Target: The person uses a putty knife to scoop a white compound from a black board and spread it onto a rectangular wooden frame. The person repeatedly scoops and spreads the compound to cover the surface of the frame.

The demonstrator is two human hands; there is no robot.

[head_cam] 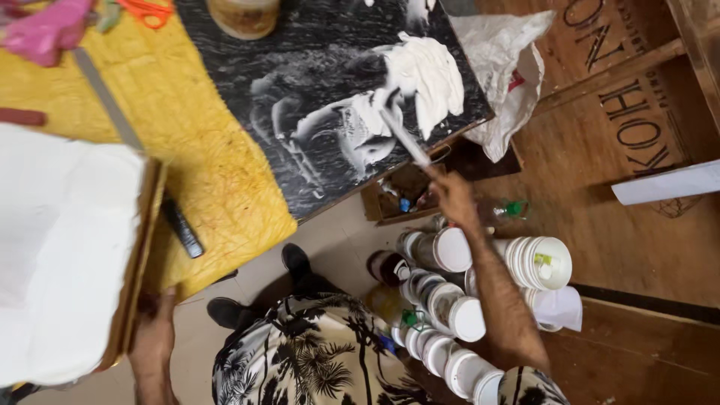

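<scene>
My right hand [452, 196] grips a thin white-coated tool [401, 133] whose tip rests in a thick mound of white paste [426, 75] on a dark board [315, 90]. White smears spread across the board's lower part. My left hand [154, 337] holds the lower edge of a wooden-edged panel covered white [64, 247], tilted up at the left. I wear a black-and-white palm-print shirt [315, 360].
A yellow cloth [202, 150] covers the table, with a metal ruler [105, 97], a black marker-like tool [182, 226], orange scissors [146, 11] and a jar [244, 15]. Several white-lidded containers [450, 300] crowd the floor beside wooden crates [637, 112] and a white plastic bag [502, 67].
</scene>
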